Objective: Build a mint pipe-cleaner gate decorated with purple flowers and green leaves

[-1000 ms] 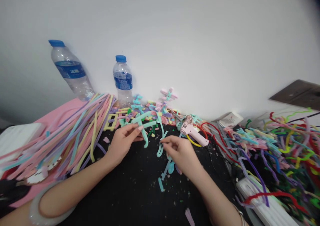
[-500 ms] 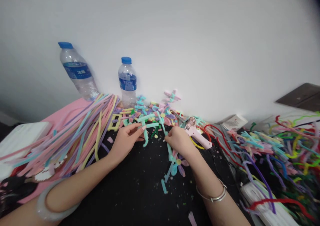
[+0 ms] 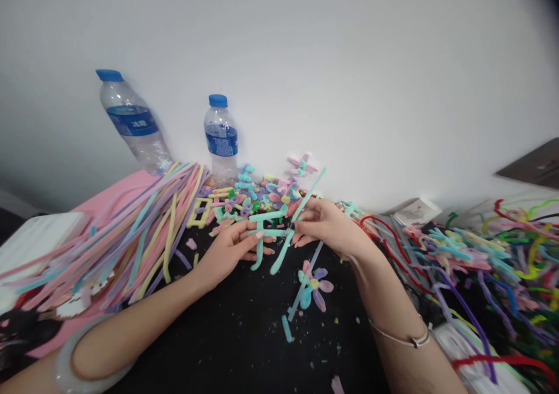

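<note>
My left hand [image 3: 229,247] is closed on a mint-green pipe cleaner frame [image 3: 261,251], an upright with a hooked lower end and two crossbars pointing right. My right hand [image 3: 327,226] pinches a straight mint-green pipe cleaner [image 3: 283,253], tilted from lower left to upper right. This strip crosses near the right ends of the crossbars; whether it touches them I cannot tell. Below my right hand, a pastel pipe cleaner flower [image 3: 314,284] lies on the black tabletop [image 3: 236,336]. Beside it are a pale blue stick [image 3: 297,301] and a short blue-green piece [image 3: 287,328].
Long pastel pipe cleaners [image 3: 144,225] lie in a bundle at left. Two plastic bottles, a leaning one [image 3: 135,123] and an upright one [image 3: 222,141], stand by the wall. Small finished pieces [image 3: 248,193] heap at the back. Coloured pipe cleaners [image 3: 519,277] and a white box [image 3: 493,365] are at right.
My right hand has risen and turned, bringing the straight pipe cleaner up across the frame's right side. The frame in my left hand has shifted slightly right. The glue gun is now hidden.
</note>
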`<state>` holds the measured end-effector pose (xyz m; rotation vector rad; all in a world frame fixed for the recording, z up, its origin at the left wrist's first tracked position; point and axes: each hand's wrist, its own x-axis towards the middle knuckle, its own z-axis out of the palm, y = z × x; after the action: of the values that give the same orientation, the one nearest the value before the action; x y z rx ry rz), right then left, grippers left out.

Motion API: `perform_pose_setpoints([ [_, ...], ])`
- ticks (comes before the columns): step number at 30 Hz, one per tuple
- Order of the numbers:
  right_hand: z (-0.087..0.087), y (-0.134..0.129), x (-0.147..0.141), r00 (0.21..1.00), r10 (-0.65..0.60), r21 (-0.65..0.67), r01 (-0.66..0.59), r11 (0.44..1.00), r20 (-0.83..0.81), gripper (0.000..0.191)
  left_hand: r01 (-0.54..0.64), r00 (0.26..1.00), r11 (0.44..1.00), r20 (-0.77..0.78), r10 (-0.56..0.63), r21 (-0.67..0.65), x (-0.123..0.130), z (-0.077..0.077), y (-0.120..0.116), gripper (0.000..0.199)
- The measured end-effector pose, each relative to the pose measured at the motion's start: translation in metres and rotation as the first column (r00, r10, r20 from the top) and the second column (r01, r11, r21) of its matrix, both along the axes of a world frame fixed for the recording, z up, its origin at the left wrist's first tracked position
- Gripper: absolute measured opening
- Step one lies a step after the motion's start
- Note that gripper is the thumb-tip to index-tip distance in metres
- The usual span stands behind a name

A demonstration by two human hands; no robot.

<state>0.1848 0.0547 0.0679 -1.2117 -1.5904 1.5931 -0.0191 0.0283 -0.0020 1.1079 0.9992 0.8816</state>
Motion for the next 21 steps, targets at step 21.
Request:
perform_pose_setpoints([
  [21, -0.004, -0.01, -0.023, 0.957, -0.065, 0.102, 0.037, 0.994, 0.284, 0.014, 0.221, 0.971, 0.975, 0.094, -0.218, -0.018, 0.006, -0.002, -0.01, 0.038],
])
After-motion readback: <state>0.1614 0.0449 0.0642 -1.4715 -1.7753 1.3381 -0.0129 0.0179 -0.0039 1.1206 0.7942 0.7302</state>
